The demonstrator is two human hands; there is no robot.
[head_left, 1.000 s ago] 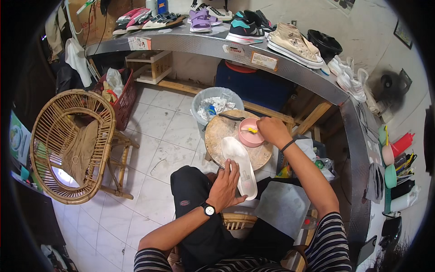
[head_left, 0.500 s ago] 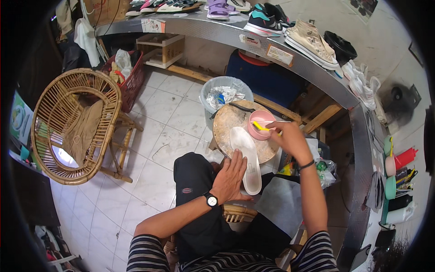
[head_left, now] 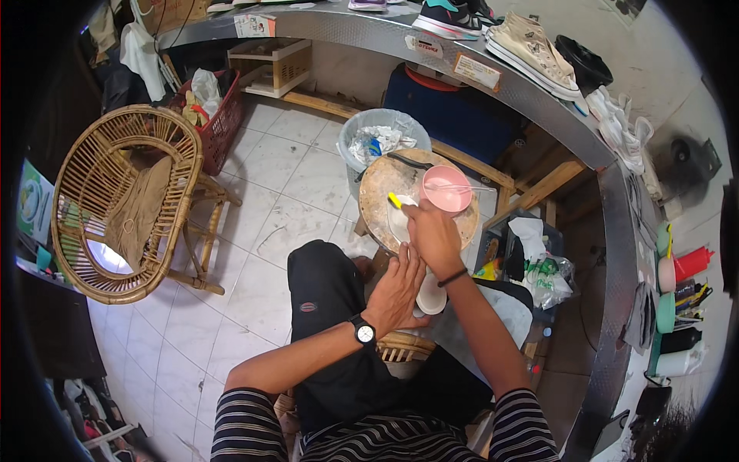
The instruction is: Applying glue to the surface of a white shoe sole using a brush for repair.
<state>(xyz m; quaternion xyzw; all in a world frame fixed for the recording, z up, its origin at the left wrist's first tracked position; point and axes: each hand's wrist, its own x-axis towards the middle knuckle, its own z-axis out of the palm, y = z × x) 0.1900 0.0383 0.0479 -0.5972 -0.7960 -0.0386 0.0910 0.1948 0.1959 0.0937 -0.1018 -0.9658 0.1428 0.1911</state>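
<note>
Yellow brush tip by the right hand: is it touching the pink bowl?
Apart. In the head view, the yellow brush tip sits left of the pink bowl, with tabletop showing between.

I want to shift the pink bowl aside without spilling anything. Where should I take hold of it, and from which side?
Probably pinch the pink bowl by its near-right rim, coming from the right: it stands upright and open, so that edge looks free. Stay nearer than the thin white stick crossing the right rim. The right hand crowds the near-left side.
</note>
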